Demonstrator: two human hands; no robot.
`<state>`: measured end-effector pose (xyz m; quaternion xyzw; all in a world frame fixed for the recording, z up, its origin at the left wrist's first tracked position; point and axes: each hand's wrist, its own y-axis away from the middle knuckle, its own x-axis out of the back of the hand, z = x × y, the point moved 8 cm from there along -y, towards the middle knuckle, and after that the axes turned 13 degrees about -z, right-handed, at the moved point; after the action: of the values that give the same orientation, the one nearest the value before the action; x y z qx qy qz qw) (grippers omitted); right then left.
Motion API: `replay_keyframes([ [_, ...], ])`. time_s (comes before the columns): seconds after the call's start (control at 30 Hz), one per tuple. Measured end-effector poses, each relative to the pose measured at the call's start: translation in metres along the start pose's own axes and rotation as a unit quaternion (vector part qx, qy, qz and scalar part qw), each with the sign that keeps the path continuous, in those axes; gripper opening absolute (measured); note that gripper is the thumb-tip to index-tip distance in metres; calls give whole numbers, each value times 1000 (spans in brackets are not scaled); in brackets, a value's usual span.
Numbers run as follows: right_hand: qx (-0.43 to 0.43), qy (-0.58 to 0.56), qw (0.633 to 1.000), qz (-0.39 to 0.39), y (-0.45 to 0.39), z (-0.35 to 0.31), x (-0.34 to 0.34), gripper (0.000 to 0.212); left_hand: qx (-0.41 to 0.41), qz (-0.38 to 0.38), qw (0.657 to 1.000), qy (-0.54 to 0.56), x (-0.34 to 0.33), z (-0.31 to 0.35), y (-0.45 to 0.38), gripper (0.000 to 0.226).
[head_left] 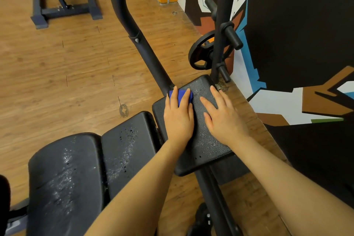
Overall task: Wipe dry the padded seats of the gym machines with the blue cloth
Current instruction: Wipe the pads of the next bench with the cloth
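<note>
The left hand (179, 119) presses the blue cloth (181, 96) flat on the wet seat (206, 140). The right hand (223, 119) lies spread beside it. Next, probably pull the cloth near.

The left hand (179, 115) presses the blue cloth (180, 96) flat on the far part of the black seat (206, 145), fingers straight. The right hand (223, 115) lies flat just beside it on the same pad. Water drops cover the two nearer pads (86, 163)
</note>
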<state>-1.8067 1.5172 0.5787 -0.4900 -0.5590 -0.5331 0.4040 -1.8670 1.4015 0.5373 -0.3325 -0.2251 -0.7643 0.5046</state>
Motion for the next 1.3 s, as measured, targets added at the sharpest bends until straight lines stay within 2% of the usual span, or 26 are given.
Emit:
replay_keyframes([
  [0.23, -3, 3, 1000, -6, 0, -1, 0, 50, -15, 1, 1000, 4, -14, 3, 60, 49],
  [0.4, -5, 5, 1000, -3, 1, 0, 0, 49, -1, 8, 1000, 28, -6, 7, 32, 51],
  [0.53, -4, 5, 1000, 0, 0, 1, 0, 49, 17, 14, 999, 34, -1, 5, -7, 44],
  [0.63, -1, 6, 1000, 3, 0, 1, 0, 49, 18, 15, 1000, 6, 5, 6, -24, 53],
  [0.8, -4, 5, 1000, 2, -1, 1, -1, 50, 28, 30, 999, 16, 5, 8, -8, 53],
  [1.03, -4, 3, 1000, -1, -1, 1, -1, 50, 2, 4, 1000, 21, -7, 11, 35, 52],
  [1.13, -4, 0, 1000, 3, 0, 2, 0, 50, -3, -19, 997, 77, -6, 8, 27, 49],
  [1.3, -1, -13, 1000, 11, -1, 3, -2, 49, 32, -5, 994, 105, 7, 5, -18, 44],
])
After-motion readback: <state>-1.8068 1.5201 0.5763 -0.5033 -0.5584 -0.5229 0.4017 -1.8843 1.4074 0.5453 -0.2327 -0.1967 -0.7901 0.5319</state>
